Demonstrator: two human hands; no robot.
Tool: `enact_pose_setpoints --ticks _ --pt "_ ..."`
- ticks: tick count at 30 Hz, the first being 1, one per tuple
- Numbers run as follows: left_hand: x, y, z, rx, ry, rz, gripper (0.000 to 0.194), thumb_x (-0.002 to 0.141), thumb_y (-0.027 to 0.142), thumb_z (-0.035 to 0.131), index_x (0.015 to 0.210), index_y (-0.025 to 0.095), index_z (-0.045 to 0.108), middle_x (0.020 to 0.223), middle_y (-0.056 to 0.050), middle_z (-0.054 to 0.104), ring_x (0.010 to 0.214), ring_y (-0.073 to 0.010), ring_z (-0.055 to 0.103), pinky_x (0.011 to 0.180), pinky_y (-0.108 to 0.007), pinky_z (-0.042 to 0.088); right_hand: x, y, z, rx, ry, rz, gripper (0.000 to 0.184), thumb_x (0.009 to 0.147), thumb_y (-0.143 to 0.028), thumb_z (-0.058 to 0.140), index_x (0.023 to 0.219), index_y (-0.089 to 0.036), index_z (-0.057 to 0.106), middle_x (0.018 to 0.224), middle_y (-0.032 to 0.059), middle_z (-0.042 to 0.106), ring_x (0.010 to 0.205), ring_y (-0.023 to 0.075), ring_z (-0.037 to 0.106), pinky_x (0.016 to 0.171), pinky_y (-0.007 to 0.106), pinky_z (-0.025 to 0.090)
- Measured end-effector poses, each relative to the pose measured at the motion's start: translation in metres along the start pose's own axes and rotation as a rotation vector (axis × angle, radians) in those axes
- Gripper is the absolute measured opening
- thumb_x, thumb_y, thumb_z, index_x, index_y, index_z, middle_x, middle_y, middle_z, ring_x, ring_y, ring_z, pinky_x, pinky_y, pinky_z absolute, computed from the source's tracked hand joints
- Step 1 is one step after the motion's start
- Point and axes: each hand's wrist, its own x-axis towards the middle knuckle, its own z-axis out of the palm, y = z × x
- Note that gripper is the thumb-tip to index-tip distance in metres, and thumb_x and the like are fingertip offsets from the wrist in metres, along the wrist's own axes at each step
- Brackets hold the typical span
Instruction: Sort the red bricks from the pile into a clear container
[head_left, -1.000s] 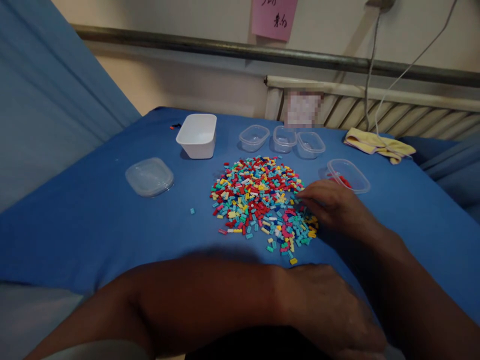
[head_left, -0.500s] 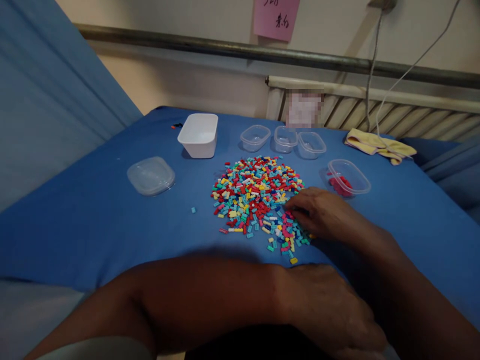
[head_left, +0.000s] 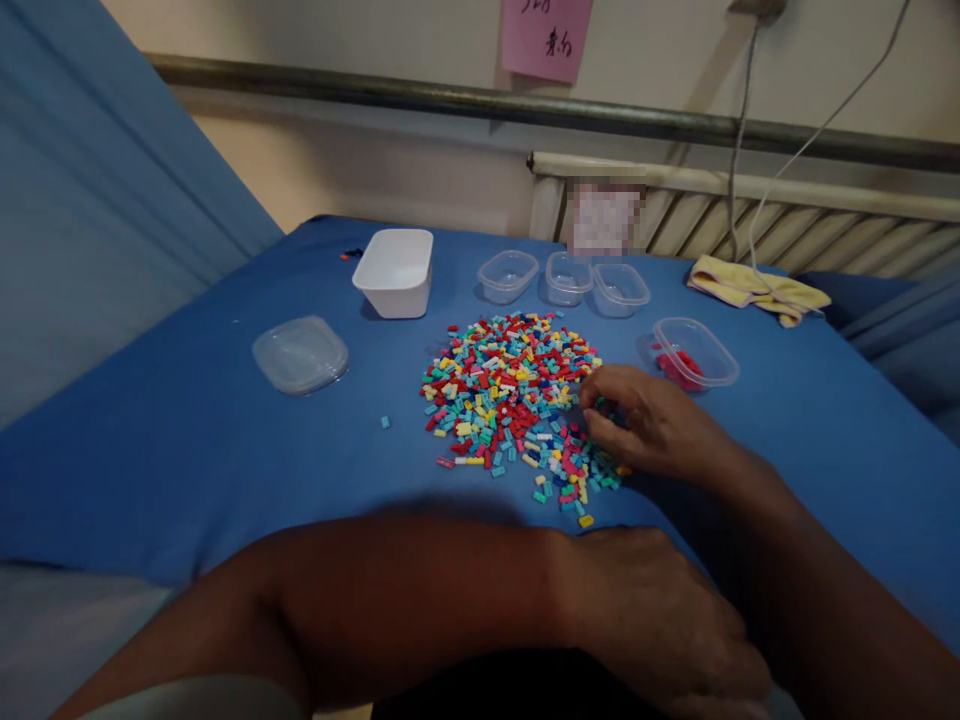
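Observation:
My right hand [head_left: 649, 420] hovers low over the right side of a pile of small toy building bricks [head_left: 510, 375]. Its index finger and thumb are curled toward each other in a pinch; whatever may be between the tips is too small to make out. The bricks are mixed red, blue, yellow, green, pink and white. Just beyond that hand stands a clear plastic container [head_left: 712, 365] with red bricks in its bottom. My left hand [head_left: 667, 615] rests near the table's front edge, below the pile, back upward, with its fingers hidden from view.
A white tub [head_left: 394, 300] and three clear containers, one of them a small tub [head_left: 506, 280], line the back of the blue-covered table. A clear lidlike piece [head_left: 300, 355] lies left, with a single blue brick [head_left: 385, 422] nearby. A yellow cloth [head_left: 757, 290] is at back right.
My right hand has moved left from the pile's right edge over the bricks, and its fingers have curled in. My left hand and forearm have stayed in place.

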Motion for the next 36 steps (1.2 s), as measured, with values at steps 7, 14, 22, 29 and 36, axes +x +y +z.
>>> enact_pose_setpoints --ticks 7,14,22,29,36 --pt "-0.001 0.001 0.0 -0.017 0.032 -0.016 0.047 0.116 0.053 0.042 0.099 0.025 0.076 0.098 0.002 0.079 0.085 -0.0191 0.076 0.055 -0.04 0.049 -0.004 0.005 0.008 0.06 0.032 0.093 0.019 0.106 -0.029 0.062 0.12 -0.022 0.073 0.098 0.0045 0.08 0.081 0.0194 0.071 0.073 0.032 0.05" --pt "-0.001 0.001 -0.002 -0.024 0.055 0.0 0.043 0.115 0.049 0.046 0.096 0.024 0.076 0.094 0.002 0.079 0.083 -0.0181 0.076 0.056 -0.038 0.049 -0.002 0.001 0.008 0.141 0.043 0.055 0.013 0.109 -0.033 0.062 0.107 -0.023 0.071 0.093 0.0028 0.076 0.082 0.0183 0.069 0.077 0.031 0.05" --pt "-0.001 0.002 -0.004 -0.025 0.001 -0.021 0.052 0.117 0.051 0.037 0.101 0.023 0.077 0.1 0.001 0.08 0.089 -0.0194 0.075 0.059 -0.041 0.051 -0.003 0.0 0.006 0.152 0.013 0.104 0.007 0.105 -0.028 0.064 0.101 -0.023 0.066 0.086 -0.0004 0.071 0.074 0.0162 0.064 0.069 0.029 0.047" --pt "0.0 0.001 -0.005 -0.01 -0.01 0.0 0.049 0.117 0.05 0.04 0.098 0.023 0.075 0.1 0.0 0.08 0.09 -0.0191 0.076 0.061 -0.04 0.051 -0.003 0.003 0.005 0.103 0.201 0.019 0.015 0.104 -0.028 0.064 0.114 -0.025 0.075 0.107 0.0054 0.082 0.095 0.0227 0.076 0.086 0.036 0.058" --pt "-0.003 0.001 -0.011 -0.078 -0.014 0.014 0.049 0.116 0.051 0.039 0.096 0.023 0.073 0.103 0.0 0.08 0.09 -0.019 0.076 0.063 -0.039 0.054 -0.024 0.042 -0.037 -0.361 0.646 0.287 0.023 0.104 -0.03 0.064 0.119 -0.022 0.08 0.115 0.0164 0.082 0.106 0.0343 0.075 0.098 0.052 0.057"
